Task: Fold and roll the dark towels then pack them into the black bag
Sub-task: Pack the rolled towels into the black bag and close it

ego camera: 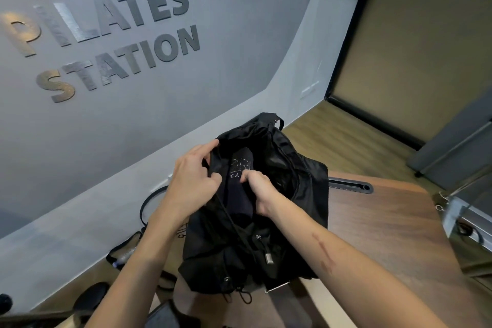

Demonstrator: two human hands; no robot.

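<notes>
The black bag (300,176) stands open on the wooden table (386,221), its drawstrings and a metal cord end hanging at the front. A dark rolled towel (239,194) with pale lettering sticks up inside the bag's mouth. My left hand (191,178) grips the bag's left rim and holds it open. My right hand (259,192) has its fingers curled around the towel inside the opening.
A grey wall with raised letters runs behind the table. Black cables (149,202) and a dark pouch lie on the floor at the left. A black cable slot (351,185) sits in the table to the right of the bag. A metal frame (458,210) stands at the right edge.
</notes>
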